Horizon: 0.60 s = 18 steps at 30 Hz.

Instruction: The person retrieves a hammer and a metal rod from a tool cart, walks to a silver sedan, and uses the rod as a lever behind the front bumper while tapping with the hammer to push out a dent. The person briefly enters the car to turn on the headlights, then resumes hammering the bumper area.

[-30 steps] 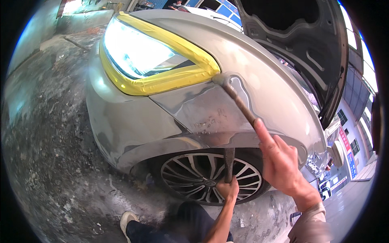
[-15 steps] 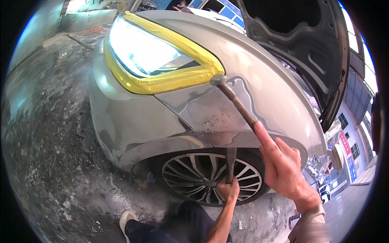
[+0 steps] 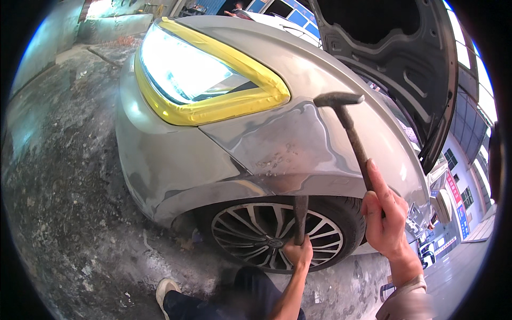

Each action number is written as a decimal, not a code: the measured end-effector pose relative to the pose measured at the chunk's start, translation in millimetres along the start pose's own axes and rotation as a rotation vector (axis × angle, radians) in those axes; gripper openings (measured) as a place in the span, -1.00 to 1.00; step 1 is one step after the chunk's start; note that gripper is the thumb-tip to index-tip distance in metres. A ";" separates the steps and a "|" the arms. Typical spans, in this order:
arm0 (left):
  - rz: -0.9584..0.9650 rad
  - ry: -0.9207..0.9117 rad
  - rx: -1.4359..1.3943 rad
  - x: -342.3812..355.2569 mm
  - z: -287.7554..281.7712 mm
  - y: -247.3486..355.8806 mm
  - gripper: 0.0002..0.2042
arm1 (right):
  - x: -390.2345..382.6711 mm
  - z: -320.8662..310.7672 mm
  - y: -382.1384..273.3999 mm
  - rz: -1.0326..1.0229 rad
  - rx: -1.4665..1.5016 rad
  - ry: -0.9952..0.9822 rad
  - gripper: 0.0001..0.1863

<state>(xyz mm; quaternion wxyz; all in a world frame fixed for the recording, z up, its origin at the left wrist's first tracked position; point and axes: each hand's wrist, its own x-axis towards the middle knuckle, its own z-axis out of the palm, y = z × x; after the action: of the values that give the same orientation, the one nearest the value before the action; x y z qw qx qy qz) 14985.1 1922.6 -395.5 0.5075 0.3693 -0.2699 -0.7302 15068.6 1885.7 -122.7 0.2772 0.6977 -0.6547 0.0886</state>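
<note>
A car's beige front fender (image 3: 368, 133) has a bare-metal, sanded patch (image 3: 277, 144) above the wheel arch, with small dents in it. My right hand (image 3: 386, 216) is closed round the handle of a body hammer (image 3: 346, 120), index finger along the shaft. Its head is raised in front of the fender, right of the bare patch. Low at the wheel, my left hand (image 3: 298, 252) grips a dark metal bar (image 3: 301, 216) that stands upright. The bar's upper end is hidden behind the fender's edge, inside the wheel arch.
Yellow masking tape (image 3: 234, 109) frames the brightly reflecting headlight (image 3: 181, 69). Below the arch is the spoked wheel (image 3: 277, 234). The black hood (image 3: 394, 64) stands raised on the right. My shoe (image 3: 166, 293) rests on the stained concrete floor (image 3: 80, 213). Another person (image 3: 236, 8) shows far back.
The hammer has swung back to the right from beside the headlight's corner, and its head has turned side-on. My left hand and the bar have stayed nearly in place.
</note>
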 end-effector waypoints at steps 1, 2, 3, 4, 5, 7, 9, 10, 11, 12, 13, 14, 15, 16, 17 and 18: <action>0.000 0.027 0.009 -2.6 -1.4 1.4 -0.73 | -3.3 -0.2 2.7 0.012 0.004 0.001 -0.37; -0.053 -0.046 0.008 -5.1 -2.9 3.0 -0.70 | -6.5 -0.6 4.8 0.043 0.020 -0.011 -0.38; -0.094 -0.079 0.021 -7.4 -4.1 4.5 -0.71 | -9.6 -1.2 6.5 0.040 0.015 -0.002 -0.38; -0.155 -0.105 0.030 -9.4 -5.1 5.8 -0.72 | -12.5 -2.0 7.9 0.053 0.018 -0.004 -0.39; -0.260 -0.122 0.067 -10.9 -5.7 7.0 -0.73 | -15.0 -2.7 9.3 0.064 0.040 0.003 -0.40; -0.213 -0.104 0.026 -12.6 -6.2 9.0 -0.73 | -18.8 -3.4 12.1 0.072 0.021 -0.006 -0.40; -0.209 -0.112 0.040 -12.2 -5.5 10.1 -0.73 | -20.8 -2.9 15.3 0.084 0.036 -0.004 -0.40; -0.209 -0.135 0.054 -11.4 -4.6 10.1 -0.73 | -21.4 -2.2 16.8 0.089 0.045 -0.004 -0.41; -0.236 -0.136 0.071 -10.4 -3.5 9.9 -0.73 | -22.0 -1.4 18.1 0.121 0.061 -0.012 -0.41; -0.241 -0.159 0.080 -9.4 -1.9 9.4 -0.73 | -22.3 -0.6 19.1 0.098 0.051 -0.002 -0.41; -0.277 -0.161 0.099 -8.5 0.2 8.9 -0.74 | -22.4 0.0 19.6 0.107 0.049 -0.002 -0.40; -0.290 -0.159 0.124 -7.9 2.7 8.2 -0.74 | -22.4 0.5 19.6 0.116 0.049 -0.001 -0.40; -0.307 -0.146 0.088 -7.5 5.5 7.2 -0.74 | -22.2 0.9 19.1 0.103 0.045 -0.016 -0.38; -0.303 -0.133 0.058 -7.2 8.7 5.9 -0.75 | -21.7 1.2 18.2 0.091 0.039 -0.032 -0.37; -0.278 -0.125 0.045 -7.0 12.2 4.3 -0.75 | -20.9 1.6 17.0 0.056 0.053 -0.018 -0.35; -0.207 -0.082 -0.002 -6.6 15.6 2.4 -0.74 | -19.7 1.8 15.6 0.039 0.003 -0.048 -0.32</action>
<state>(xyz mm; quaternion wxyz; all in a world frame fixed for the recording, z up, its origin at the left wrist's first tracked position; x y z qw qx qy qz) 14975.1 1928.3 -382.8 0.4185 0.3644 -0.2502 -0.7934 15050.7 1902.0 -129.6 0.2587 0.6871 -0.6744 0.0781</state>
